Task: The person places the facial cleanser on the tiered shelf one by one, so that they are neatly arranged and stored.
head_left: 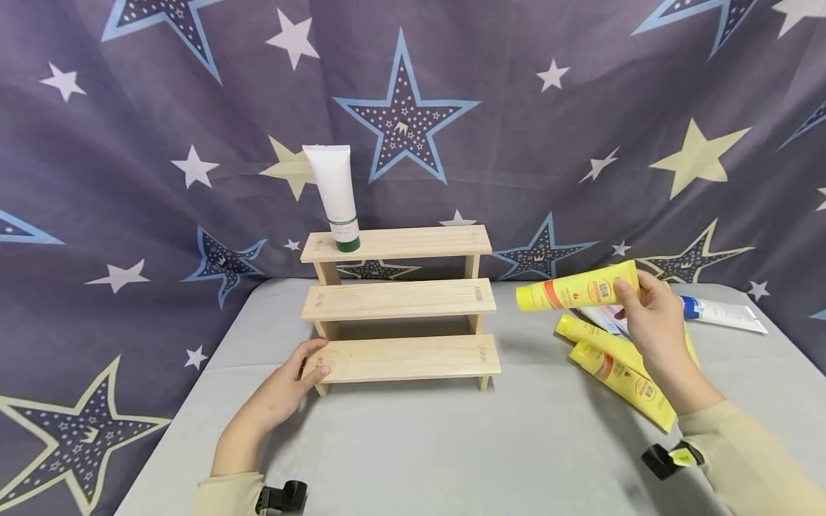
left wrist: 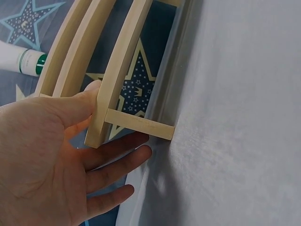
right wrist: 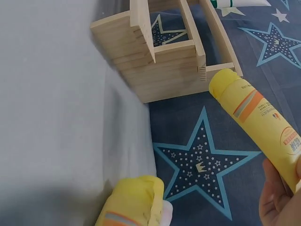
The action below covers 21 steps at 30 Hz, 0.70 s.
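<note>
My right hand point(head_left: 658, 322) pinches a yellow tube point(head_left: 577, 287) near its flat end, cap pointing left, above the pile at the right; the same tube point(right wrist: 258, 117) slants across the right wrist view. A three-tier wooden shelf point(head_left: 400, 358) stands in the middle. My left hand point(head_left: 277, 394) holds the left end of its lowest board, thumb and index finger at the board's end, with the other fingers point(left wrist: 117, 167) stretched out beside the support. A white tube with a green cap point(head_left: 335, 197) stands cap-down on the top board, at its left.
Under my right hand lie more yellow tubes point(head_left: 626, 383), overlapping one another. A white tube with a blue cap point(head_left: 725, 315) lies at the far right. A grey cloth covers the table point(head_left: 413, 451), and a star-patterned curtain point(head_left: 490, 193) hangs behind.
</note>
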Each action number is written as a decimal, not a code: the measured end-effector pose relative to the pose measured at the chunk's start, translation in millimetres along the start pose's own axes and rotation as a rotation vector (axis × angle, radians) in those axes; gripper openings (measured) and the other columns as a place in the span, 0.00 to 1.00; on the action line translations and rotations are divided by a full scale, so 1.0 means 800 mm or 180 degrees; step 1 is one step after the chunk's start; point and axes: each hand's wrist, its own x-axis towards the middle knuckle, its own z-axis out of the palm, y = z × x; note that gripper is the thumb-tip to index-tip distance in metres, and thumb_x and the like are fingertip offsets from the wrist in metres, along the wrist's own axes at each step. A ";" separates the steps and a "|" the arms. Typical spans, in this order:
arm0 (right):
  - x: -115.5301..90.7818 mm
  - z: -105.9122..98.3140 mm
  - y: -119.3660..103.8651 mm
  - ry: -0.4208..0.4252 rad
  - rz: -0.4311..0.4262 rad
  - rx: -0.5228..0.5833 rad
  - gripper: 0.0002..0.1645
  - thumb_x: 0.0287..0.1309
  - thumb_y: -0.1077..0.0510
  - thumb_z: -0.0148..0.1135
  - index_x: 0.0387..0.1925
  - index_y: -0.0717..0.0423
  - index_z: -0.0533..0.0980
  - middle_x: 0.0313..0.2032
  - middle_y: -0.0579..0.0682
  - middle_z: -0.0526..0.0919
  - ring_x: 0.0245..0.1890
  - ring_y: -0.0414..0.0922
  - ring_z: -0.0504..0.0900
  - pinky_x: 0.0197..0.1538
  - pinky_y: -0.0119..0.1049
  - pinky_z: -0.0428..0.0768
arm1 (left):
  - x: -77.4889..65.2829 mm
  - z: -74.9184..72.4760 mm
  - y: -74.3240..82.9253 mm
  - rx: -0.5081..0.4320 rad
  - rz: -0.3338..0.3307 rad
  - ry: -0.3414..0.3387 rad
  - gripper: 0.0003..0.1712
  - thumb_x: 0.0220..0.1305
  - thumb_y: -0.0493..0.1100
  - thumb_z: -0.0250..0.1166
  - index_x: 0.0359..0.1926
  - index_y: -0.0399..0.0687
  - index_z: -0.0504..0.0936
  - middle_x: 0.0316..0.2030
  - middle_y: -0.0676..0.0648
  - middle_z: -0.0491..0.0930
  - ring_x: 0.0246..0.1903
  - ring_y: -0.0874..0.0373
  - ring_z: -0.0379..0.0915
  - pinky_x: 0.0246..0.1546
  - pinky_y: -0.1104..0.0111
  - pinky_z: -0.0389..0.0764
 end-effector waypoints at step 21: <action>0.027 0.037 -0.045 -0.0015 0.0052 0.0371 0.23 0.73 0.56 0.53 0.62 0.66 0.72 0.33 0.32 0.77 0.29 0.34 0.76 0.31 0.22 0.75 | 0.002 0.000 0.001 0.0061 -0.0076 -0.0034 0.34 0.75 0.62 0.49 0.74 0.55 0.56 0.71 0.30 0.58 0.68 0.29 0.55 0.61 0.35 0.61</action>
